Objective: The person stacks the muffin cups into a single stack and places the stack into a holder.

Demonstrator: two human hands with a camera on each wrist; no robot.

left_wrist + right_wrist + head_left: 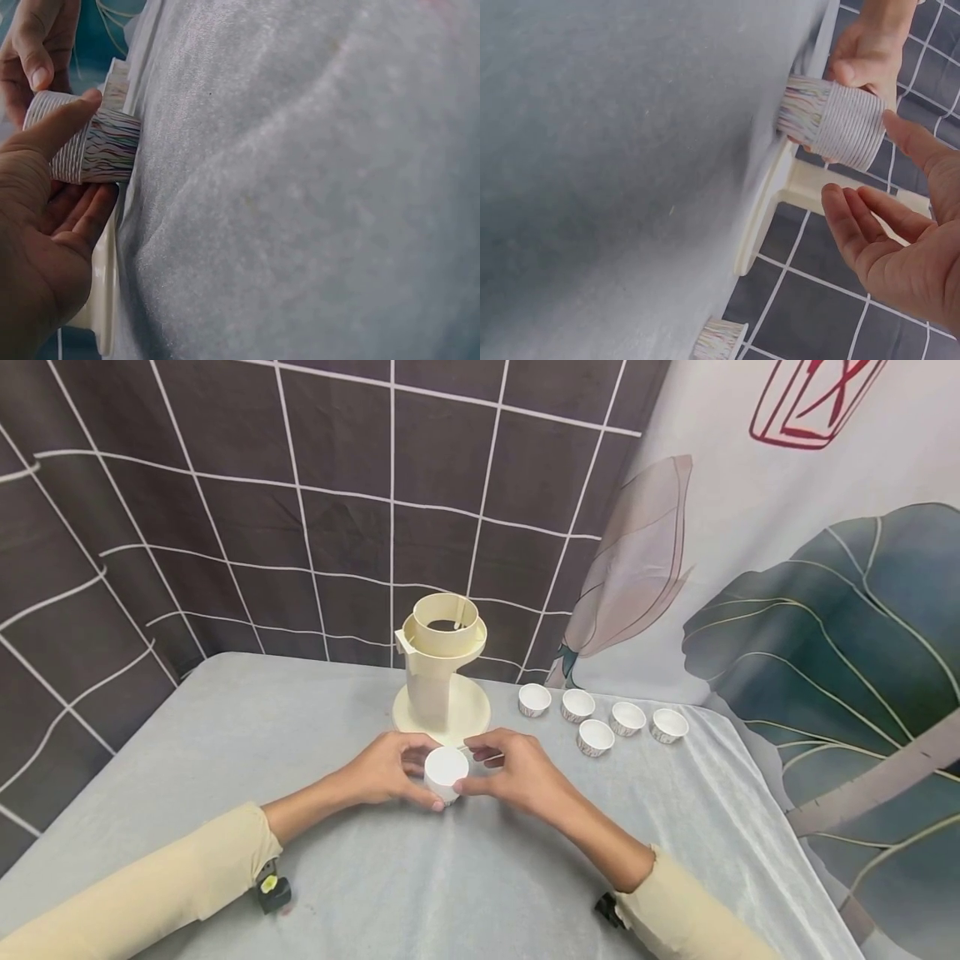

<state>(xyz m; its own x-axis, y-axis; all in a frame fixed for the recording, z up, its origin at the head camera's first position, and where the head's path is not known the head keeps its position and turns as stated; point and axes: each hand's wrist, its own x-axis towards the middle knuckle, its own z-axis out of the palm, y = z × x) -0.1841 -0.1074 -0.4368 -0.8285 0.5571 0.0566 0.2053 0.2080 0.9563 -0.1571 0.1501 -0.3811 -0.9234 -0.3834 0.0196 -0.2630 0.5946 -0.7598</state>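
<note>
A stack of nested white paper cups (446, 768) stands upright on the cloth, its lowest cup patterned with wavy coloured lines. My left hand (388, 768) grips the stack from the left; in the left wrist view the thumb lies along the near side of the cups (111, 150) and the fingers curl behind. On the right side, my right hand (521, 772) has its thumb tip at the rims. Its fingers (847, 221) are apart from the cups in the right wrist view, loosely bent and holding nothing.
Just behind the stack stands a cream-coloured stand (429, 685) with a round base and a ring-shaped top. Several single paper cups (596, 737) sit at the back right of the grey tablecloth (337, 877). A dark gridded curtain (337, 543) hangs behind the table.
</note>
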